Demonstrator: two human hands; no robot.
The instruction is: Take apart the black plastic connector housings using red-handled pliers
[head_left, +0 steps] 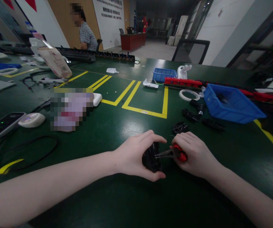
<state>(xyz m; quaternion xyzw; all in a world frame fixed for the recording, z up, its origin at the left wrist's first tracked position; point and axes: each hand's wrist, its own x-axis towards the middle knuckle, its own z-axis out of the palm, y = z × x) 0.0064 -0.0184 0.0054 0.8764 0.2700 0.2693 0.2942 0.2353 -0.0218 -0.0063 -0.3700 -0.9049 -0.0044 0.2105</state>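
My left hand (133, 156) is closed around a small black plastic part (150, 158), pressing it on the green table (126, 202) near the front. My right hand (195, 155) grips red-handled pliers (176, 153); the dark jaws point left into the black part. Both hands nearly touch at the middle. Just beyond my right hand lies another black part (180, 127). More black parts (191, 114) lie further right.
A blue bin (233, 104) stands at right, a smaller blue bin (163, 74) and a red strip (182, 82) behind. A white coil (188, 94) lies near them. At left are a black cable (31, 152), a white device (31, 119) and a dark device (2, 124). A person (86, 33) sits far back.
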